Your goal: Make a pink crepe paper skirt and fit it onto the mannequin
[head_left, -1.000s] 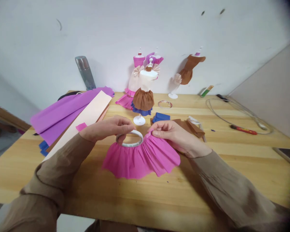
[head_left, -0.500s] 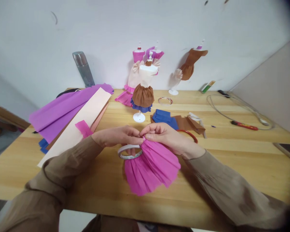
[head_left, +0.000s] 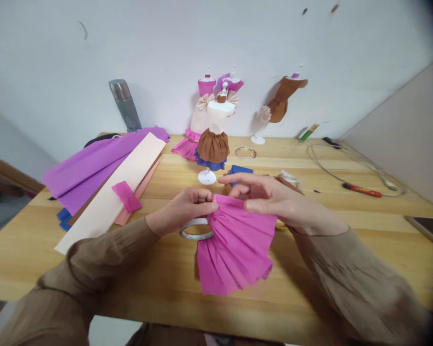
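Pinching pleated hot-pink paper ruffle (head_left: 234, 245) by ten-o'clock corner in left hand (head_left: 182, 207), fanning toward five o'clock, passing under right hand (head_left: 279, 201) at three, can't tell if clamped there

The left arm (head_left: 108, 254) reaches in from the near left, its left hand (head_left: 187, 207) pinching, fingers curled against the thumb. The right arm (head_left: 356, 276) enters from the near right; the right hand (head_left: 277, 199) points left, index finger extended, thumb lower and apart.
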